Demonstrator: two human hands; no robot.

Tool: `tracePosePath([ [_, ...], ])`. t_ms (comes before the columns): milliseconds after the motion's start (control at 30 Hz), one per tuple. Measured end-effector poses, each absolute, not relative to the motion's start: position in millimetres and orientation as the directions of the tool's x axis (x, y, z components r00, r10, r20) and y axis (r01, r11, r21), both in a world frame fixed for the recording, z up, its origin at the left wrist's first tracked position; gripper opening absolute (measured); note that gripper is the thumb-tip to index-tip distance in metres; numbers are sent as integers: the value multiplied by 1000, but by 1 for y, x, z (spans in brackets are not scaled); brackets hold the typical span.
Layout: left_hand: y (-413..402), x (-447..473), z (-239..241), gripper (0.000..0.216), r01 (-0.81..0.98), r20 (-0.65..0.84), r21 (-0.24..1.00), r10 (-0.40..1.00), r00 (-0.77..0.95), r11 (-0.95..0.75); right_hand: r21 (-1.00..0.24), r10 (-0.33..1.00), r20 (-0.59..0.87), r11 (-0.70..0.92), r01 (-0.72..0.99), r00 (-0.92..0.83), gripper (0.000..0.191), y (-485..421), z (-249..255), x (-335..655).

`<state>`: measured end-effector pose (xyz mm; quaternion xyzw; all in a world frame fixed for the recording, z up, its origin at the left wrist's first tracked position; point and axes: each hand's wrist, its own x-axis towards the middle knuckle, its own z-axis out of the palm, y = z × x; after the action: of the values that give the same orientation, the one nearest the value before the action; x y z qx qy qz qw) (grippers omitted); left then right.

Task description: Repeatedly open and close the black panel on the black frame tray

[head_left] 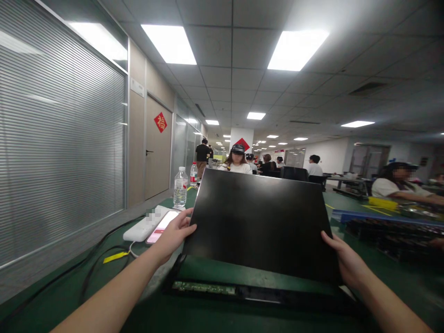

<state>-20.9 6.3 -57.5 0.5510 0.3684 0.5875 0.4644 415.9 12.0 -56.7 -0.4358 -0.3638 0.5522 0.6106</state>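
Two bottles (180,189) and one phone (162,227) left of centre; one panel (262,222) mid-frame between left hand (177,231) and right hand (348,260), each clamped on a side edge.

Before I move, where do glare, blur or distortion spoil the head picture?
Head view throughout: the ceiling lights are blown out to white; the dark panel carries a hazy pale sheen near its top edge; the circuit board below it looks soft; the person at far right is blurred; the wide lens seems to stretch things towards the picture's sides.
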Motion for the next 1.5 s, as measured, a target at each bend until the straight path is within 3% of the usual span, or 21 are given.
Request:
tracePosePath([
  [433, 4, -9, -58, 25, -66, 42, 997, 999, -24, -43, -948, 955, -265, -233, -216, 131, 57, 18, -66, 416],
  [733, 9, -13, -74, 45, 22, 51, 998, 993, 103, -53, -934, 933, -325, -290, -209, 156, 52, 14, -62, 411],
  [967, 6, -11, -73, 42, 170, 77, 981, 993, 88, -91, -903, 916, -394, -371, -216, 74, 42, 16, -64, 413],
  [1233, 7, -10, -75, 45, 70, 61, 995, 992, 114, -69, -913, 911, -392, -367, -177, 128, 41, 18, -67, 416],
  [1500, 7, -13, -75, 48, 78, 35, 996, 993, 112, -44, -932, 923, -355, -338, -129, 146, 35, 15, -65, 414],
])
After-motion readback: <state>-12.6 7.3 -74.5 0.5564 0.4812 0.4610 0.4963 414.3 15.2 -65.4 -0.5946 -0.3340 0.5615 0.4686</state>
